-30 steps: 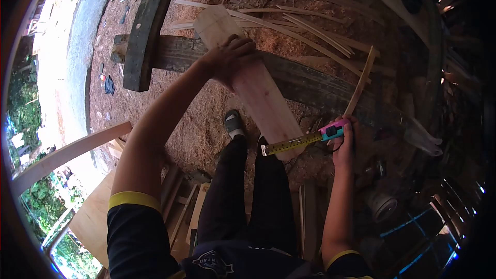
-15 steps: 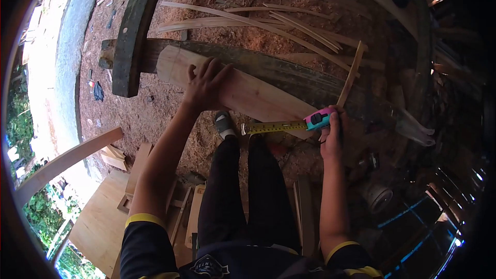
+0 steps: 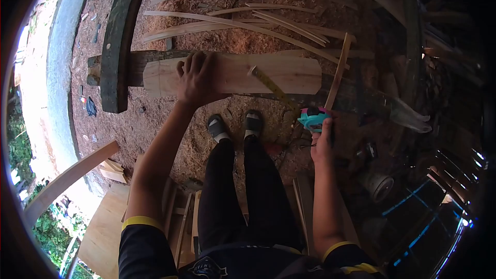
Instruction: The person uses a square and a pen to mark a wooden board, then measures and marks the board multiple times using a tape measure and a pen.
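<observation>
A pale planed wooden board (image 3: 268, 75) lies nearly level across a dark, rough timber beam (image 3: 139, 67). My left hand (image 3: 196, 80) grips its left part, fingers bent over the top face near the far edge. In my right hand (image 3: 323, 134) is a pink and turquoise tape measure (image 3: 313, 119), just off the board's near right side. The yellow tape blade (image 3: 271, 85) is pulled out and slants over the board, its hook end above the middle. A thin wooden strip (image 3: 338, 72) sticks up from behind my right hand; whether the fingers hold it is hidden.
Long thin strips (image 3: 232, 20) lie on shavings beyond the beam. A dark curved timber (image 3: 114, 46) crosses the beam's left end. My feet stand on the near side. A plywood sheet (image 3: 103, 227) and a curved plank (image 3: 72, 181) are at lower left, a clear plastic piece (image 3: 411, 116) at right.
The board has swung from a slant to nearly level, its right end moving away from me. The tape blade has swung from beside my feet to over the board.
</observation>
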{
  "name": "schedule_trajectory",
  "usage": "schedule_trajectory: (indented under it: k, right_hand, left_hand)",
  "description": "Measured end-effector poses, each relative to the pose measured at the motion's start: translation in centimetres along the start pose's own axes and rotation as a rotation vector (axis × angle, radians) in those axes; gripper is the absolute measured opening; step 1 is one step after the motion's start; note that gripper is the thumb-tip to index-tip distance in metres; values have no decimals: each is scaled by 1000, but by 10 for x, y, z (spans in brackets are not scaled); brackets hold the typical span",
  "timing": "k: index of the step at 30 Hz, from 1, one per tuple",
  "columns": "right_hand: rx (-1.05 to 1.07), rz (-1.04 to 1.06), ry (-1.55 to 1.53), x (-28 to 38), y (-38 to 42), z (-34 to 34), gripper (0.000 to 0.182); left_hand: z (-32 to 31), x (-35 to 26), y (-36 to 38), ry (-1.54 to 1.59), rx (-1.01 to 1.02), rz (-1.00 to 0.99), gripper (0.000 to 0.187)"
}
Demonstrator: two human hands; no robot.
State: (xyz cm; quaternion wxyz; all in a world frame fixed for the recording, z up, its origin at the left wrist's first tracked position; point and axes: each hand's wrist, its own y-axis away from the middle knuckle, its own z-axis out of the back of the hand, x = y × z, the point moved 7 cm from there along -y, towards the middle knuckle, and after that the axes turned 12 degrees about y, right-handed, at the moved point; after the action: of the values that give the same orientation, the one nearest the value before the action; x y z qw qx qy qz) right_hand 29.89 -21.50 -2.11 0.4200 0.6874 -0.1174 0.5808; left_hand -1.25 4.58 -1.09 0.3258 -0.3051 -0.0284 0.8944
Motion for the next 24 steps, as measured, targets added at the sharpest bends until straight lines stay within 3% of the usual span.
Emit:
schedule_trajectory:
  k: [3,5,6,8,9,11,14,19,24]
  right_hand:
    - [-9,28,24,-9,1,-2,49]
    - [13,160,271,-15,4,-3,46]
    - [20,169,285,-10,10,-15,46]
    - [24,195,333,3,26,-43,46]
    - [33,223,380,8,33,-57,46]
    - [33,230,436,8,44,-84,47]
    - [121,219,454,-16,65,-131,44]
    - [283,147,375,-36,112,-244,47]
    - [333,259,406,-52,165,-355,48]
  left_hand:
    - [-1,9,-1,-4,69,37,124]
    - [4,14,1,119,150,0,109]
    - [7,18,4,122,152,-3,109]
    - [15,25,12,225,131,-5,81]
    - [20,23,19,222,124,-8,81]
    - [34,23,42,268,32,146,56]
    - [51,15,78,473,89,320,44]
    - [81,30,115,716,199,453,51]
    - [124,90,149,865,192,534,69]
